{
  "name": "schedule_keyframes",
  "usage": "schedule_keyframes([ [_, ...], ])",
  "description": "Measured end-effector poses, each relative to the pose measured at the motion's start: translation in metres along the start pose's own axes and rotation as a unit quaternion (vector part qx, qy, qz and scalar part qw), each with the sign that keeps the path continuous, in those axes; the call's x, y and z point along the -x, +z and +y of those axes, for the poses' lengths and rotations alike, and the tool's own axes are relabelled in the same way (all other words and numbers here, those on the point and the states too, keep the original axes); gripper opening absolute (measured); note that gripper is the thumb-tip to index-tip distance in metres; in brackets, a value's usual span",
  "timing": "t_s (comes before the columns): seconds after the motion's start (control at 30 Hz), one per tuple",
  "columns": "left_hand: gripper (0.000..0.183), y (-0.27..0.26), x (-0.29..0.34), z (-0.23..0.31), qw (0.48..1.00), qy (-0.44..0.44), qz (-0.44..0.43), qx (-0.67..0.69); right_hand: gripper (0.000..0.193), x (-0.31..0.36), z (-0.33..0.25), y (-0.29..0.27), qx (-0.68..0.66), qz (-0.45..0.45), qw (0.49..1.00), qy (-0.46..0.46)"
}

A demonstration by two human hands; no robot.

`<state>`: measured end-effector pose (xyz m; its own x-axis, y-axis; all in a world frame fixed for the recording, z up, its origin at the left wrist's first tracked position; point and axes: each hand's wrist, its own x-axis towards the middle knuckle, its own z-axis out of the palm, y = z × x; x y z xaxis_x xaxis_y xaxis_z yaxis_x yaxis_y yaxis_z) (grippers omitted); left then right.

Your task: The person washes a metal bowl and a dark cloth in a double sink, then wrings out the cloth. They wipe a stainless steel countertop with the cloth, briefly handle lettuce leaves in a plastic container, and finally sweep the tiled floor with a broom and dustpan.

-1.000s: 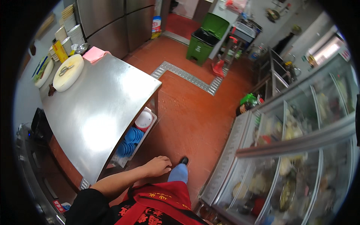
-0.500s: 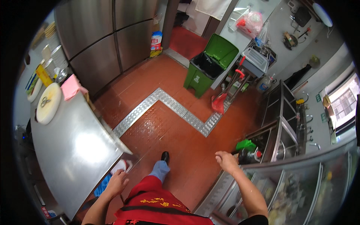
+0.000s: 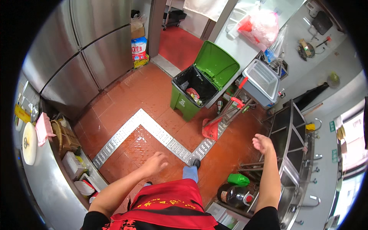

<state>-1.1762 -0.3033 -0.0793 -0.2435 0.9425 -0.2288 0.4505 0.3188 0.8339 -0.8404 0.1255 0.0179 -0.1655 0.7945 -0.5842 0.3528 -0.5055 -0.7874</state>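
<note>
My left hand (image 3: 156, 164) hangs over the wet red tile floor (image 3: 161, 134), fingers loosely apart, touching nothing. Out to the right, my right hand (image 3: 262, 143) is in the air with relaxed fingers and nothing visible in it. Ahead of me stands a green pedal bin (image 3: 186, 100), its lid raised, with a black liner and some rubbish inside. A red long-handled dustpan (image 3: 210, 130) leans just to its right. Below my right forearm are a dark bottle with a red cap (image 3: 234, 195) and a green plastic container (image 3: 238, 179).
Metal drain grates (image 3: 165, 138) zigzag across the floor. A steel counter (image 3: 46, 184) runs along the left, holding a round chopping board (image 3: 29, 147). Steel fridges (image 3: 73, 73) stand behind it. Sinks (image 3: 288, 180) line the right, and a grey basin (image 3: 262, 82) stands beyond the dustpan.
I have walked forward, so the bin and dustpan are nearer and the counter has slid back on the left. Both hands have swung, the right one now further right and higher in view.
</note>
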Motion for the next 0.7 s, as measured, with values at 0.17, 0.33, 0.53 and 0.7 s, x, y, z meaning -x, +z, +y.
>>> schedule_keyframes([
  [0.17, 0.028, 0.092, -0.247, 0.005, 0.880, -0.242, -0.066, 0.403, 0.015, -0.255, -0.076, -0.025, -0.286, -0.070, 0.953, 0.075],
  [0.33, 0.028, 0.187, -0.465, 0.044, 0.695, -0.375, -0.003, 0.613, 0.047, -0.451, -0.094, 0.042, -0.222, -0.059, 0.953, 0.198],
  [0.53, 0.041, 0.240, -0.627, 0.079, 0.527, -0.525, -0.009, 0.668, 0.044, -0.509, -0.099, 0.106, -0.126, -0.094, 0.949, 0.273],
  [0.7, 0.028, 0.295, -0.671, 0.081, 0.323, -0.536, 0.125, 0.770, 0.030, -0.567, -0.084, 0.083, -0.268, -0.180, 0.812, 0.487],
])
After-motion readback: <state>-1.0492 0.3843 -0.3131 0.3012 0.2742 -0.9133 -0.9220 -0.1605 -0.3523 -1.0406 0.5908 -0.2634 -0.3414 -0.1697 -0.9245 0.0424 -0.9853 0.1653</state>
